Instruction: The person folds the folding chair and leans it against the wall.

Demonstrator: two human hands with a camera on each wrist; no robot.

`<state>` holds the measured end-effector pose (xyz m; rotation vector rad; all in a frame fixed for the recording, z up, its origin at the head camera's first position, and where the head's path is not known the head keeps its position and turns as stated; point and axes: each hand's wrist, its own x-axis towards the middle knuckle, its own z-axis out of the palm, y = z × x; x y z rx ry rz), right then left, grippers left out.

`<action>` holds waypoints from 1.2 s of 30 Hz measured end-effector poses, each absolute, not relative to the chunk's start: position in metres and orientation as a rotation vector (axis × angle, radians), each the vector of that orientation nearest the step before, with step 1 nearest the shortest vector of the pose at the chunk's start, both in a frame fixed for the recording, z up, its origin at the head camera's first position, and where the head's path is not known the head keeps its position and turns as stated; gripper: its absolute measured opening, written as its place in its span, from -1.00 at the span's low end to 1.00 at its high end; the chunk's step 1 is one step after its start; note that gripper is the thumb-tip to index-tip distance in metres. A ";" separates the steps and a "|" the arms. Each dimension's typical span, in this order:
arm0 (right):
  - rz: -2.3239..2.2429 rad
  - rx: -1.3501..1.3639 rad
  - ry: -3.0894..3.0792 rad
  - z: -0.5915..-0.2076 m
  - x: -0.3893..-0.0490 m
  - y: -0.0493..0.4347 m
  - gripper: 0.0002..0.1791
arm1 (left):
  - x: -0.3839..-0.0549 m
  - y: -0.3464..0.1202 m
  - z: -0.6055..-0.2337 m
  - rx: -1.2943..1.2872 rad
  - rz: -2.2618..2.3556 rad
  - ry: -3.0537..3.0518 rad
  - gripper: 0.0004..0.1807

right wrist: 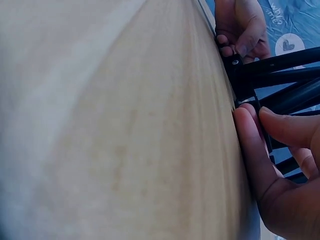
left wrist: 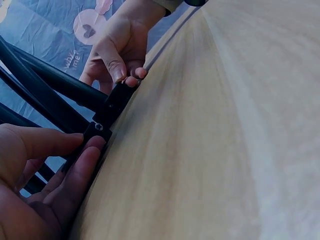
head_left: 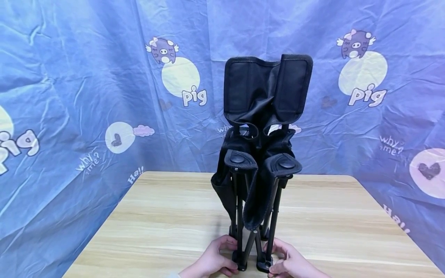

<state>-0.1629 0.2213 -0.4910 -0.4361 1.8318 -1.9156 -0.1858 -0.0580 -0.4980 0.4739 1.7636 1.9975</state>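
Observation:
A black folding chair (head_left: 293,88) stands upright and mostly folded on the table, its legs drawn close together and its fabric seat bunched in the middle. At the base, my left hand (head_left: 216,258) pinches the left front foot (head_left: 240,263) between thumb and fingers. On the other side my right hand (head_left: 290,259) grips the right front foot (head_left: 265,265) likewise. In the left wrist view, the thumb and fingers of the left hand (left wrist: 55,170) close about a black foot piece (left wrist: 97,131). The right wrist view has the right hand (right wrist: 287,175) holding its foot from the side.
The light wood table (head_left: 167,216) spreads to both sides of the chair, its far edge just behind it. Blue curtains (head_left: 104,69) printed with pigs and words hang around the back and sides.

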 end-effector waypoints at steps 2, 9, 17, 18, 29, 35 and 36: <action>-1.919 -0.418 1.844 -0.490 -0.163 0.220 -0.46 | -0.186 -0.058 -0.498 0.474 1.996 1.768 -0.42; -1.912 -0.408 1.906 -0.488 -0.162 0.216 -0.42 | -0.185 -0.056 -0.498 0.447 1.998 1.778 -0.40; -1.910 -0.406 1.915 -0.486 -0.166 0.215 -0.41 | -0.187 -0.053 -0.499 0.421 2.003 1.798 -0.41; -1.913 -0.401 1.914 -0.486 -0.167 0.214 -0.42 | -0.187 -0.052 -0.499 0.419 2.003 1.802 -0.41; -1.945 -0.381 1.920 -0.489 -0.172 0.214 -0.36 | -0.190 -0.048 -0.495 0.402 2.017 1.836 -0.40; -1.948 -0.362 1.928 -0.487 -0.174 0.213 -0.35 | -0.192 -0.046 -0.495 0.395 2.023 1.847 -0.40; -1.947 -0.353 1.933 -0.487 -0.174 0.213 -0.35 | -0.193 -0.046 -0.495 0.396 2.023 1.849 -0.40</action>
